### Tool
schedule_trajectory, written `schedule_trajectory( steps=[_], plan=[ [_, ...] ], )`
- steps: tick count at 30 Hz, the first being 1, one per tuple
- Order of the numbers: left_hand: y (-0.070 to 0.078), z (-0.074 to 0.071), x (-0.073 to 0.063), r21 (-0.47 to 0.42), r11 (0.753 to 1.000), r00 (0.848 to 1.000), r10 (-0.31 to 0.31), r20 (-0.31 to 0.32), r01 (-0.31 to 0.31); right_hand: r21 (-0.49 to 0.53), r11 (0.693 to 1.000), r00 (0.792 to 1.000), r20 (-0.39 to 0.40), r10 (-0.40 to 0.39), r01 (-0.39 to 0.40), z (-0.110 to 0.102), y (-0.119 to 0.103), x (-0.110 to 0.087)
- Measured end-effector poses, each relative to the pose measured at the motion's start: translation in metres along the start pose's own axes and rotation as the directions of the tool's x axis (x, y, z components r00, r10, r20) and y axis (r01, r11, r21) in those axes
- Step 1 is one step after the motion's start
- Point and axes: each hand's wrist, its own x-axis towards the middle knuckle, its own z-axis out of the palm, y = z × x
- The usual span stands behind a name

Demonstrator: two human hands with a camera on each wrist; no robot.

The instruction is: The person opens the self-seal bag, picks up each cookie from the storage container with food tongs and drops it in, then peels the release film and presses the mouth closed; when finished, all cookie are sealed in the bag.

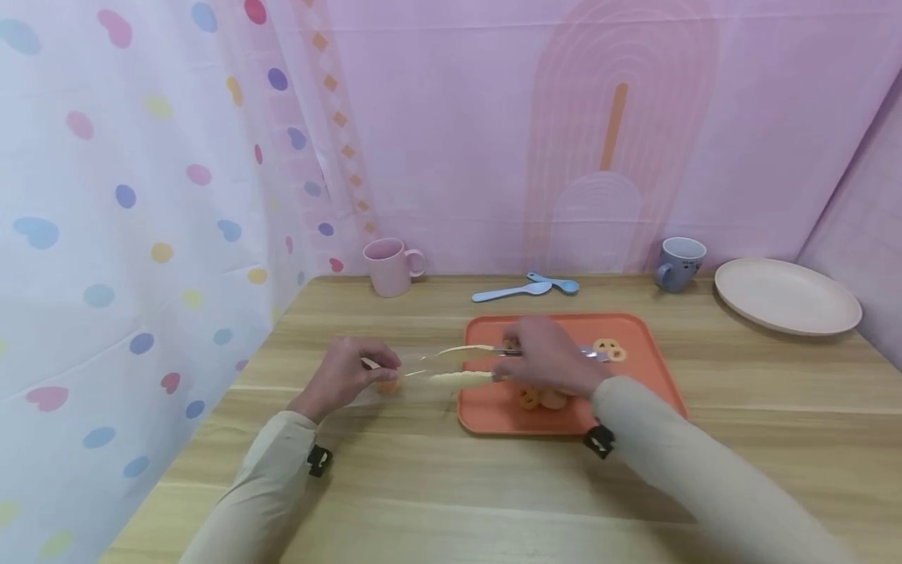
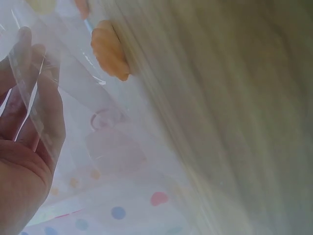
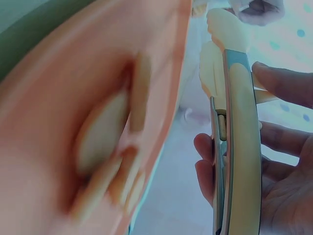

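My left hand (image 1: 350, 372) pinches a clear plastic bag (image 2: 107, 117) left of the tray. An orange-tan piece (image 2: 108, 50), perhaps a biscuit, shows low in the bag just past the fingertips. Over the orange tray (image 1: 486, 423), my right hand (image 1: 546, 356) grips metal tongs (image 3: 244, 127) with cream-coloured ends. Their two tips are spread and point left toward the bag, with nothing between them. Beneath the right hand lie several biscuits, among them a smiley-faced one (image 1: 528, 398) and a plain round one (image 1: 553, 400); the hand partly hides the pile.
Toward the back stand a pink mug (image 1: 390, 270), a blue spoon (image 1: 513, 292) crossed with a smaller spoon (image 1: 564, 285), and a blue-grey mug (image 1: 680, 266). A large cream plate (image 1: 788, 296) lies at the far right. Curtains (image 1: 451, 133) hang directly behind the table.
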Motion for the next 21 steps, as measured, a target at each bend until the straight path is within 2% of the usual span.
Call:
schedule_trajectory(
  steps=[6,11,17,21],
  plan=[
    [0.001,-0.001,-0.001,-0.01,1.0,1.0,0.016,0.024,-0.015,-0.122,0.992,0.996,-0.083,-0.037,0.027,-0.027,0.028,-0.036],
    [0.001,-0.004,0.002,-0.005,0.999,0.997,0.038,0.067,-0.038,-0.161,0.986,0.985,-0.154,-0.074,0.049,-0.046,0.05,-0.069],
    [-0.001,-0.007,-0.002,0.003,0.999,0.997,0.031,0.067,-0.031,-0.198,0.98,0.977,-0.206,-0.05,0.009,-0.057,0.078,-0.104],
    [-0.001,-0.006,-0.002,0.009,0.999,0.997,0.035,0.071,-0.036,-0.22,0.975,0.976,-0.215,-0.028,-0.02,-0.064,0.096,-0.121]
  ],
)
